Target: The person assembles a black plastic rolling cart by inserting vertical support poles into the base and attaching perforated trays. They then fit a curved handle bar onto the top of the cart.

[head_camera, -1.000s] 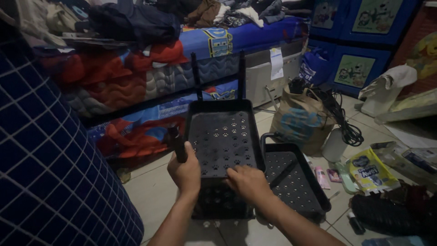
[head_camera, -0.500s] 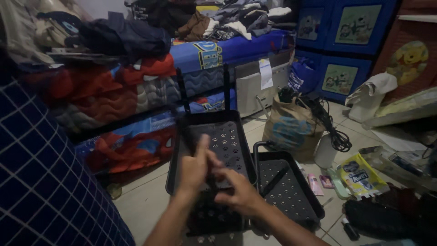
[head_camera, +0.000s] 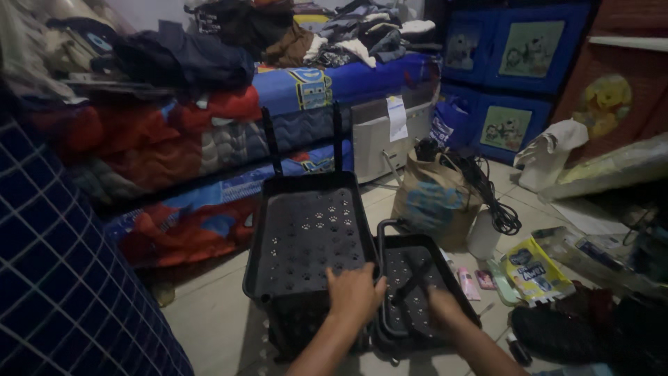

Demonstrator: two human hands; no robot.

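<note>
Your left hand (head_camera: 356, 292) presses flat, fingers spread, on the near edge of the upper black tray (head_camera: 306, 237) at the frame's centre, apparently steadying it on the tier below. The tray is matte plastic, rectangular, with a raised rim and paw-shaped holes; 2 thin posts (head_camera: 337, 136) rise from its far corners. Just right of centre your right hand (head_camera: 445, 306) reaches into the second perforated tray (head_camera: 417, 278) on the tiled floor (head_camera: 216, 306); I cannot tell whether it grips anything. Beyond stand a brown paper bag (head_camera: 435, 198) with black cables and a bed (head_camera: 334, 83) heaped with clothes.
</note>
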